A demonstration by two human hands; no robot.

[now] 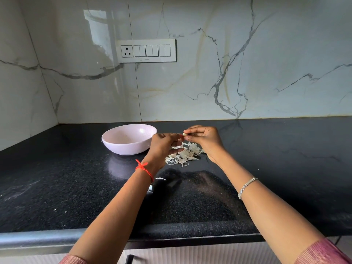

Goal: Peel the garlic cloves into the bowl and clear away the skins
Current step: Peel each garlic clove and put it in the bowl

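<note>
1. Position. I hold the clove [184, 134] in the air between both hands. It is above the skins [185, 154] and just right of the bowl [114, 131].

2. Grip. My right hand [205, 140] pinches the clove between thumb and forefinger. My left hand [162, 147] has its fingertips curled onto the clove's other end. Whether they grip flesh or loose skin is too small to tell.

3. Handling, clove. I judge it light, small and firm. Bare flesh is likely to be slick and may squirt out under a hard pinch. Hold it across its sides at the thicker end with moderate pressure. Leave the tip free so the other hand can lift the skin there.

4. Handling, skins. They lie in a loose pile on the counter [76, 187], with a stray flake nearer me. I judge them papery, brittle and nearly weightless. Pinching single flakes will be slow. Sweep them together with a flat hand and avoid quick motions that would scatter them.

5. Bowl. It stands upright and is close enough for a short drop. Its contents do not show from this angle.
</note>
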